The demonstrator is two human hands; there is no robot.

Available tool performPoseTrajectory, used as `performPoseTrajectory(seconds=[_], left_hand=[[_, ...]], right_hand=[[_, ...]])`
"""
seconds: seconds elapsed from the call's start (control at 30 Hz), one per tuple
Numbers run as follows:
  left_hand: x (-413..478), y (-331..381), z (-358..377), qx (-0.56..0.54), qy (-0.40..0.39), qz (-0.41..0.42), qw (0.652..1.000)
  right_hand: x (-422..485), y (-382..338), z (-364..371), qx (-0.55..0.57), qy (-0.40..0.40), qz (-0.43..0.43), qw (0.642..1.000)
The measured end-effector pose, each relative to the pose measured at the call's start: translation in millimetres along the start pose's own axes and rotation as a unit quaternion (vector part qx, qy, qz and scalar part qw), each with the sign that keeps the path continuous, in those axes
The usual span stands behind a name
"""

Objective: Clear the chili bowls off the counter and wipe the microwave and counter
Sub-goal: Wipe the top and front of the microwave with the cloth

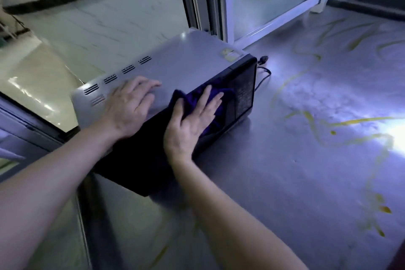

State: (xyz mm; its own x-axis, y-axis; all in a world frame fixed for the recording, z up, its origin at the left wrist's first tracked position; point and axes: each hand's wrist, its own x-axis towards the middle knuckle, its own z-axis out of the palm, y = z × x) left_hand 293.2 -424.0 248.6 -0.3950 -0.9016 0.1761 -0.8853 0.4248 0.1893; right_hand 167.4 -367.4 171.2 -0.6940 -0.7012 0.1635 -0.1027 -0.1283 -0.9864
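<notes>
A grey microwave (186,59) with a black front stands on the marbled counter (295,160). My left hand (129,105) lies flat on the microwave's top near the vent slots, fingers straight. My right hand (190,125) presses a dark purple cloth (195,98) against the microwave's black front door, fingers spread flat over it. No chili bowls are in view.
A black power cord and plug (263,66) lie on the counter just behind the microwave. A window with a white frame (274,17) stands open at the back. Yellow veins or streaks (359,120) run across the counter on the right. The counter's left edge drops to the floor.
</notes>
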Motion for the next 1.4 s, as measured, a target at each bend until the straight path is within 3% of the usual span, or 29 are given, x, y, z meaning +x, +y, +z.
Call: performPoseTrajectory(seconds=[0.1, 0.17, 0.27, 0.37, 0.5, 0.6, 0.67, 0.73, 0.77, 0.8, 0.83, 0.93, 1.0, 1.03, 1.1, 1.2, 1.27, 1.4], left_hand=[[41.0, 30.9, 24.5, -0.04, -0.026, 0.035, 0.998], [50.0, 37.9, 29.3, -0.051, -0.03, 0.04, 0.997], [50.2, 37.2, 29.1, -0.024, -0.028, 0.041, 0.998], [50.1, 36.0, 30.7, 0.004, -0.034, 0.064, 0.997], [47.3, 33.4, 29.9, 0.009, -0.03, 0.084, 0.996], [47.2, 34.0, 30.5, 0.013, -0.031, 0.085, 0.996], [48.4, 35.5, 29.7, 0.016, -0.03, 0.071, 0.997], [47.7, 36.4, 28.8, 0.016, -0.029, 0.067, 0.997], [47.5, 36.5, 28.2, 0.014, -0.026, 0.069, 0.997], [47.5, 36.6, 27.7, 0.011, -0.025, 0.073, 0.997], [47.8, 35.8, 28.0, 0.009, -0.026, 0.075, 0.997], [49.9, 32.2, 29.4, 0.011, -0.027, 0.084, 0.996], [50.8, 30.0, 31.4, 0.01, -0.024, 0.092, 0.995], [51.6, 29.8, 32.0, 0.01, -0.023, 0.093, 0.995], [51.3, 30.0, 31.5, 0.013, -0.02, 0.088, 0.996], [50.5, 31.2, 31.5, 0.013, -0.014, 0.083, 0.996], [51.3, 30.6, 30.8, 0.014, -0.013, 0.087, 0.996], [53.6, 30.5, 32.3, 0.006, -0.017, 0.08, 0.997]], right_hand=[[-11.8, 19.4, -9.5, -0.024, -0.075, -0.074, 0.994], [45.7, 39.7, -20.7, -0.02, -0.03, -0.087, 0.996], [145.6, 52.6, -38.8, 0.003, 0.102, 0.039, 0.994], [138.3, 39.6, -26.3, 0.064, 0.121, 0.078, 0.988], [57.7, 24.7, -11.7, 0.034, 0.028, -0.061, 0.997], [103.1, 51.4, -22.8, -0.003, 0.028, -0.169, 0.985], [131.2, 87.8, -27.7, 0.013, 0.084, -0.1, 0.991], [138.4, 111.3, -36.3, 0.06, 0.139, 0.106, 0.983], [138.4, 109.9, -37.6, 0.086, 0.148, 0.165, 0.971], [138.1, 99.1, -36.7, 0.098, 0.142, 0.176, 0.969], [139.8, 82.7, -34.3, 0.095, 0.134, 0.139, 0.977], [150.4, 34.3, -24.6, 0.055, 0.123, -0.082, 0.987], [150.9, 52.7, -21.4, 0.038, 0.116, -0.132, 0.984], [146.1, 77.8, -23.6, 0.043, 0.115, -0.105, 0.987], [125.7, 127.3, -33.5, 0.057, 0.129, 0.05, 0.989], [118.6, 140.8, -35.3, 0.078, 0.105, 0.22, 0.967], [138.6, 134.4, -41.9, 0.074, 0.094, 0.24, 0.963], [158.6, 151.0, -63.0, 0.082, 0.068, 0.192, 0.976]])
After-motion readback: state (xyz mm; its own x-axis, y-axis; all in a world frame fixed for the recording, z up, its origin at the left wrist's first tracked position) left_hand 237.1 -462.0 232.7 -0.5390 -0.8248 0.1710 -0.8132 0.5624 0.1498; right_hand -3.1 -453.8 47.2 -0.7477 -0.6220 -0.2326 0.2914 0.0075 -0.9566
